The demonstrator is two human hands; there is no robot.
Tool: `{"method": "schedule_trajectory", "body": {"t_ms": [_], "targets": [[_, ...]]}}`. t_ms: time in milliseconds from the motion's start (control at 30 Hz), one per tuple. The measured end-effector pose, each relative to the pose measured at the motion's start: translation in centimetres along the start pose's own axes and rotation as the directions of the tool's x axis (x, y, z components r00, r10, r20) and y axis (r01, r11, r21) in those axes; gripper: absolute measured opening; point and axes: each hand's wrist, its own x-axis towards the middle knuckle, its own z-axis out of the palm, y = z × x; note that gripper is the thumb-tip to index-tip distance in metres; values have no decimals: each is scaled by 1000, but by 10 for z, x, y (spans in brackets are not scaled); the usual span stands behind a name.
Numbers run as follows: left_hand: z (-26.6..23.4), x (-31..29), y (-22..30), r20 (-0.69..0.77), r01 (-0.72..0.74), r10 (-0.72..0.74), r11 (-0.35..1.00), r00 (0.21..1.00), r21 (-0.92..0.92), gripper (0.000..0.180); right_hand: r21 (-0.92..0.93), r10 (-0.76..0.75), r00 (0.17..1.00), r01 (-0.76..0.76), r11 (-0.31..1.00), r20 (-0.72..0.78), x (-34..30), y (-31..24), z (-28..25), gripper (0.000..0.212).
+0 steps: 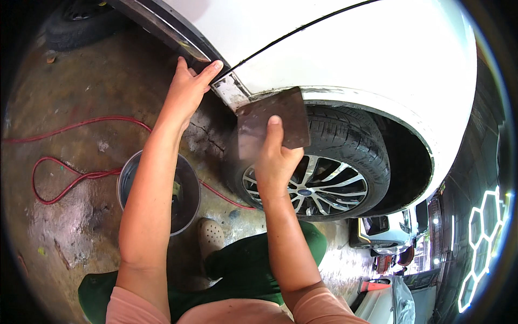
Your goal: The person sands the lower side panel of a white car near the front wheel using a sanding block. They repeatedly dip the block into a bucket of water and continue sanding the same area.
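Note:
In my right hand [276, 167] is a dark brown rectangular sheet [283, 116] that looks like sandpaper, with the thumb lying over its face. Its upper edge is against the white car's wheel-arch rim [329, 96], in front of the tyre [345, 129]. My left hand [191, 83] grips the end of the black sill trim [167, 35] under the car's side, thumb on the upper side and fingers toward the lower edge. Between my hands, a scuffed, bare-looking patch [231, 90] shows at the panel's lower corner. The sheet hides part of the arch edge and tyre.
A round metal basin [195, 202] stands on the wet concrete floor below my left forearm. A red hose [81, 177] loops across the floor. At the upper left lies a loose wheel [81, 27]. Another vehicle [388, 232] and an orange cone [374, 285] are at the right.

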Motion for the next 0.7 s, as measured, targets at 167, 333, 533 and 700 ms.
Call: {"method": "schedule_trajectory", "body": {"t_ms": [167, 333, 533, 700], "targets": [[0, -3, -1, -44, 8, -9, 1000, 999, -17, 117, 352, 375, 922, -384, 854, 96, 11, -20, -15, 25], [-1, -3, -1, -35, 5, -5, 1000, 999, -8, 120, 137, 202, 979, -205, 969, 39, -6, -7, 2, 24], [1, -2, -3, -61, 24, -24, 1000, 998, 1, 121, 83, 195, 978, -200, 976, 67, -12, -5, 5, 24], [4, -4, 2, -63, 32, -32, 999, 997, -2, 121, 195, 244, 967, -252, 948, 67, 1, 3, -4, 19]]}}
